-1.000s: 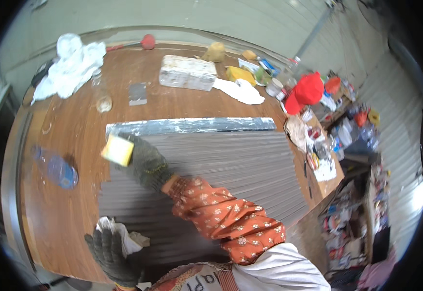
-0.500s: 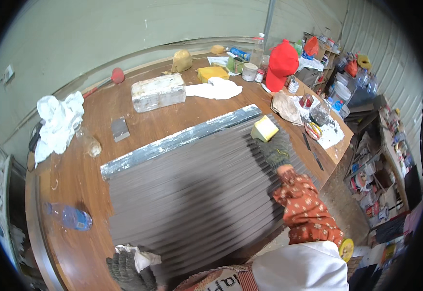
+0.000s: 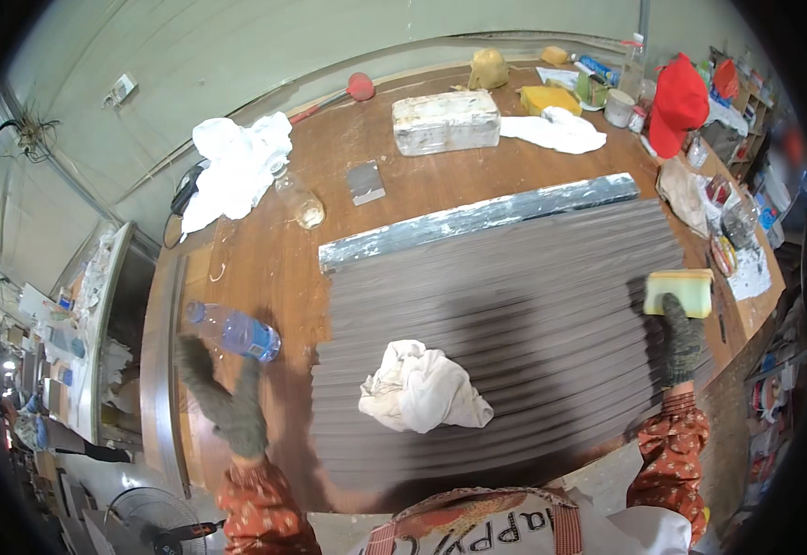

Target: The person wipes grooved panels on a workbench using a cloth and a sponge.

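Note:
A grey ribbed panel (image 3: 533, 277) lies across a brown wooden table (image 3: 265, 268). My right hand (image 3: 681, 342), in a dark knit glove, grips a yellow sponge (image 3: 679, 290) at the panel's right end. A crumpled white rag (image 3: 422, 388) lies loose on the panel's near left part. My left hand (image 3: 223, 398), also gloved, is off the panel over the table with its fingers apart. It holds nothing and is just below a plastic water bottle (image 3: 234, 331) lying on its side.
At the table's far side are a whitish block (image 3: 446, 121), a small dark pad (image 3: 365, 181), a glass jar (image 3: 300, 201), white cloths (image 3: 232, 166), a red cap (image 3: 679, 102) and several small containers. Cluttered shelves stand at the right.
My right hand has swept the sponge from the panel's left end to its right end. My left hand has let go of the white rag and moved left toward the bottle.

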Demonstrator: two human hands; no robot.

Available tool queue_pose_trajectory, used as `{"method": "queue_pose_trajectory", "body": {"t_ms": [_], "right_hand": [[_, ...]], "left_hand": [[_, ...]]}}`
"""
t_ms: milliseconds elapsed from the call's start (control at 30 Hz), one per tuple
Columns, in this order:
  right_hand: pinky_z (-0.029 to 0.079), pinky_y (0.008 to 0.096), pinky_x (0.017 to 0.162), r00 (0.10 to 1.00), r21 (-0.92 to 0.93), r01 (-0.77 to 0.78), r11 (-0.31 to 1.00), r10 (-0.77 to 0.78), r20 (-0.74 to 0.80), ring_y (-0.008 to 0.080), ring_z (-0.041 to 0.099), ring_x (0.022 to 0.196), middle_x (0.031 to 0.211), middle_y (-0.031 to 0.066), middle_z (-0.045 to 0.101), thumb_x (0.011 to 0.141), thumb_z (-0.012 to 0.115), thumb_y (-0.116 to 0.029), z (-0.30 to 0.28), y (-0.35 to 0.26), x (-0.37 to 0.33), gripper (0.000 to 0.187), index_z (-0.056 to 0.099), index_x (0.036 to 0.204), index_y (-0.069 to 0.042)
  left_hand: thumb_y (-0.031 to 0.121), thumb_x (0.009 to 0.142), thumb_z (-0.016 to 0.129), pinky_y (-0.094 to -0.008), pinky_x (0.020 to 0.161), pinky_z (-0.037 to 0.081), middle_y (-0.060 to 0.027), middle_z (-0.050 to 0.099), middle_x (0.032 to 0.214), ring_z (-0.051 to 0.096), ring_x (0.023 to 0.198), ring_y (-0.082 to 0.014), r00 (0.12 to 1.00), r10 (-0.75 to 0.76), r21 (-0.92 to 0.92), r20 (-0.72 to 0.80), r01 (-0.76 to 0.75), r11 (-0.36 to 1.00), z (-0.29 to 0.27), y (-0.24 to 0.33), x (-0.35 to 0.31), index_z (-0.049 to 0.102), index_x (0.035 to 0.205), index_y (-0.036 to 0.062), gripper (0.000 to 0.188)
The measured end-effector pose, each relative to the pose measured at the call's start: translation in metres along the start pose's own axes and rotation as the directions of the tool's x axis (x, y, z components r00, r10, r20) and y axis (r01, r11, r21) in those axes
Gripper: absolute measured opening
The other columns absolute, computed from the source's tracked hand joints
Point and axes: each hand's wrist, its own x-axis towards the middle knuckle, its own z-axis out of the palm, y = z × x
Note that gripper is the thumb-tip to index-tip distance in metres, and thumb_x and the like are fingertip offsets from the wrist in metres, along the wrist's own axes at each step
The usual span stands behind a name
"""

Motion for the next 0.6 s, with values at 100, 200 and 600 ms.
{"method": "queue_pose_trajectory", "body": {"t_ms": [100,200,600], "right_hand": [[0.054,0.0336,0.082,0.988,0.229,0.155,0.961,-0.145,-0.060,0.0188,0.063,0.094,0.108,0.0066,0.062,0.086,0.073,-0.012,0.013,0.012,-0.007,0.045,0.053,0.125,-0.003],[0.055,0.0357,0.083,0.986,0.162,0.166,0.973,-0.158,-0.060,0.0202,0.064,0.094,0.107,0.0069,0.062,0.086,0.072,-0.013,0.009,0.022,-0.005,0.044,0.053,0.125,-0.003],[0.054,0.0365,0.085,0.977,0.172,0.213,0.962,-0.211,-0.027,0.0212,0.063,0.098,0.111,0.0082,0.062,0.088,0.070,-0.012,-0.006,0.028,0.001,0.042,0.053,0.125,-0.001]], "left_hand": [[0.013,0.073,0.085,-0.0392,0.113,0.029,-0.0128,0.039,0.148,0.037,0.135,-0.0278,0.984,-0.117,-0.032,-0.137,0.113,0.993,0.005,-0.070,0.016,0.026,0.152,0.0074,0.098],[0.015,0.069,0.088,-0.0393,0.108,0.035,-0.0110,0.045,0.141,0.043,0.129,-0.0277,0.980,-0.190,-0.159,-0.052,0.180,0.971,0.032,-0.117,0.006,0.031,0.150,0.0080,0.099],[0.019,0.068,0.087,-0.0368,0.093,0.049,-0.0074,0.059,0.119,0.058,0.104,-0.0226,0.921,-0.296,-0.364,0.253,0.374,0.853,0.139,-0.139,0.059,0.050,0.129,0.0044,0.073]]}}
